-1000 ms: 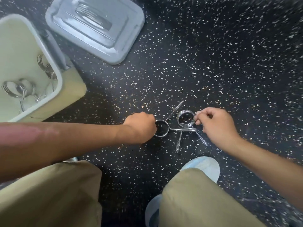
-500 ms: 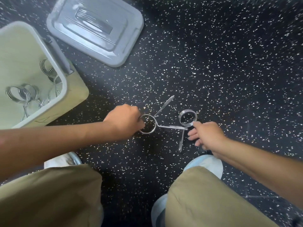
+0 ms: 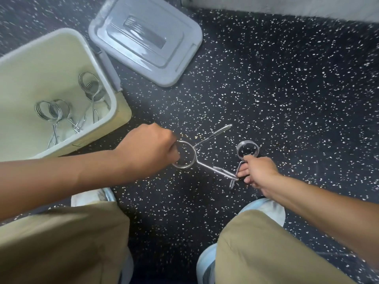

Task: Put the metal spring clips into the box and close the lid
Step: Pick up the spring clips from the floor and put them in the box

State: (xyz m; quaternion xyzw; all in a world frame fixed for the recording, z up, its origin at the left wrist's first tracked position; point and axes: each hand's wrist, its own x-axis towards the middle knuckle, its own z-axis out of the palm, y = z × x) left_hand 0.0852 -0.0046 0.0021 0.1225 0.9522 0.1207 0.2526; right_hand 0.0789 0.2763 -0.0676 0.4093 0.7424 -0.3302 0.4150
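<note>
Two metal spring clips lie low over the dark speckled floor between my hands. My left hand (image 3: 147, 149) is closed on the coil of the left spring clip (image 3: 191, 158), whose two handles spread out to the right. My right hand (image 3: 257, 173) grips the handles of the right spring clip (image 3: 247, 149), with its coil standing above my fingers. The cream box (image 3: 102, 85) sits open at the upper left and holds several spring clips (image 3: 71, 111). The grey lid (image 3: 147, 37) lies flat on the floor behind the box.
My knees in tan trousers (image 3: 61, 242) and light blue shoes (image 3: 264, 210) fill the bottom of the view. A pale wall base (image 3: 287, 7) runs along the top right. Bare speckled floor (image 3: 287, 89) stretches to the right.
My left hand has drawn its clip leftward, towards the box. My right hand has shifted from the coil of its clip down onto the handles. The view has tilted, showing more of the box.
</note>
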